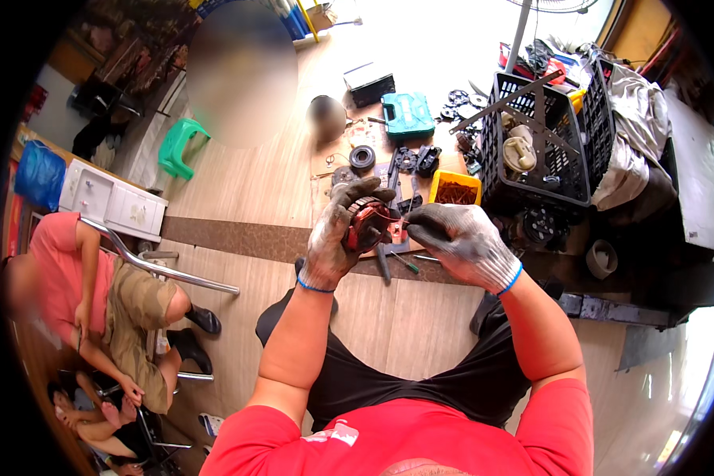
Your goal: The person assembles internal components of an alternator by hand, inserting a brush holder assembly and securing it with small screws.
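Note:
My left hand (331,238), in a grey-palmed work glove, grips a round motor stator (366,225) with reddish copper windings, held up over the work spot. Close to its right side is my right hand (462,239), also gloved, with thumb and fingers pinched together. A thin reddish wire (392,217) runs from the stator toward those fingertips; its end is hidden by the glove. Below the hands, a screwdriver with a green handle (411,268) and a dark-handled tool (383,266) lie on the floor.
Ahead are a yellow bin (455,179) of rust-coloured small parts, a black ring (362,157), a teal tool case (408,115) and loose black parts. Black crates (539,186) stand at right. A person in a pink shirt (63,262) sits at left, near a green stool (179,147).

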Tool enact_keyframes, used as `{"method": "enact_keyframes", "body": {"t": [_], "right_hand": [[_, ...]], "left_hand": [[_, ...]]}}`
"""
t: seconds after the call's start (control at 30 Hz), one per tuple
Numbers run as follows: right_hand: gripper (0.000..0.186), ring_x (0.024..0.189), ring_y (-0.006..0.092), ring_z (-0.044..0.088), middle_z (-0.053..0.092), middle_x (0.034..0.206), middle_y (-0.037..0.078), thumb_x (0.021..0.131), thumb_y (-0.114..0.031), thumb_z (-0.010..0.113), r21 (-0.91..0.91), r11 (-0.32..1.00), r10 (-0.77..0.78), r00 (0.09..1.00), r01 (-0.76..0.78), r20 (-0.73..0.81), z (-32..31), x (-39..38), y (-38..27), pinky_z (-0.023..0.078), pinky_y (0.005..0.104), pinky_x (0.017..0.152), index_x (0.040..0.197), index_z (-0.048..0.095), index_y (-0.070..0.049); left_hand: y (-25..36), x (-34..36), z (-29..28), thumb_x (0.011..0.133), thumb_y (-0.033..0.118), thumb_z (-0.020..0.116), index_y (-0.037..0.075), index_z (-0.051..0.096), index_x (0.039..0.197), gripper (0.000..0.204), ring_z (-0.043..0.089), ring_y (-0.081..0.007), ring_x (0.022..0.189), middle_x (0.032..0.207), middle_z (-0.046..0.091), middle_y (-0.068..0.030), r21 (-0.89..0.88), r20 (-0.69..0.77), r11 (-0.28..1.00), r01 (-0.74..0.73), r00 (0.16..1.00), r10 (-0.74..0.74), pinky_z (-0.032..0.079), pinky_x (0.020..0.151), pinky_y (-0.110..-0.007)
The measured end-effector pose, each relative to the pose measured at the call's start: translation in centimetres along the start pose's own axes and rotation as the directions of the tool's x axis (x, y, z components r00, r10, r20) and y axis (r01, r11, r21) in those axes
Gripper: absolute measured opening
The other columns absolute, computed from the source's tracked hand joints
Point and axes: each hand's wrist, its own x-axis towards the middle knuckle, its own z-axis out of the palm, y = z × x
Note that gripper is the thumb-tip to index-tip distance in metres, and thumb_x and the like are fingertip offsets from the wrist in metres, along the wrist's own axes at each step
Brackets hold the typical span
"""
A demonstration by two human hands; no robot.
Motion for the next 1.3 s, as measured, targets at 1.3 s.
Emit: {"method": "enact_keyframes", "body": {"t": [1.3], "right_hand": [[0.034, 0.096, 0.0388, 0.069, 0.072, 0.103, 0.019, 0.104, -0.038, 0.050, -0.785, -0.345, 0.693, 0.424, -0.515, -0.583, -28.5, -54.8, -8.1, 0.056, 0.0496, 0.081, 0.118, 0.065, -0.011]], "left_hand": [[-2.2, 1.0, 2.2, 0.096, 0.026, 0.072, 0.004, 0.064, 0.134, 0.044, 0.066, -0.0275, 0.106, 0.127, 0.066, -0.0170, 0.945, 0.328, -0.169, -0.282, 0.839, 0.433, 0.054, 0.094, -0.037]]}}
